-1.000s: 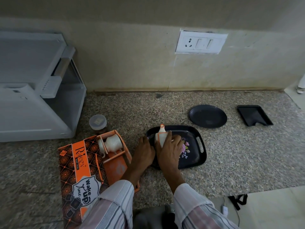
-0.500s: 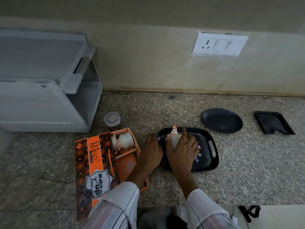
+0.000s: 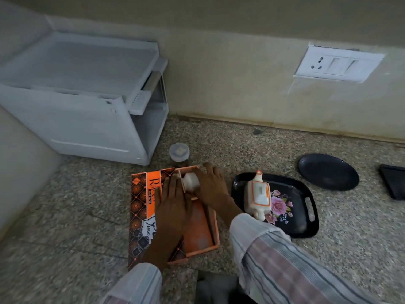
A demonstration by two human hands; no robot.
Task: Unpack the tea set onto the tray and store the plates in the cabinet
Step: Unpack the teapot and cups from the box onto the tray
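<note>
An orange tea set box (image 3: 140,200) lies on the speckled floor in front of me. A white cup (image 3: 190,182) sits in its far compartment. My left hand (image 3: 173,205) rests flat on the box with fingers stretched out. My right hand (image 3: 211,186) reaches over the box, fingers spread, touching the cup's right side. To the right is the black flowered tray (image 3: 311,207), with a white and orange teapot (image 3: 258,194) on it. Beyond the tray lie a round black plate (image 3: 328,172) and, at the right edge, a square black plate (image 3: 394,183). A white cabinet (image 3: 87,119) stands at the back left.
A small lidded jar (image 3: 179,151) stands just behind the box, near the cabinet's corner. A wall with a switch and socket plate (image 3: 337,64) runs along the back. A pale surface edge (image 3: 22,172) borders the left.
Both hands left the teapot on the tray and moved left onto the orange box. The teapot now stands alone on the tray. The camera has turned left.
</note>
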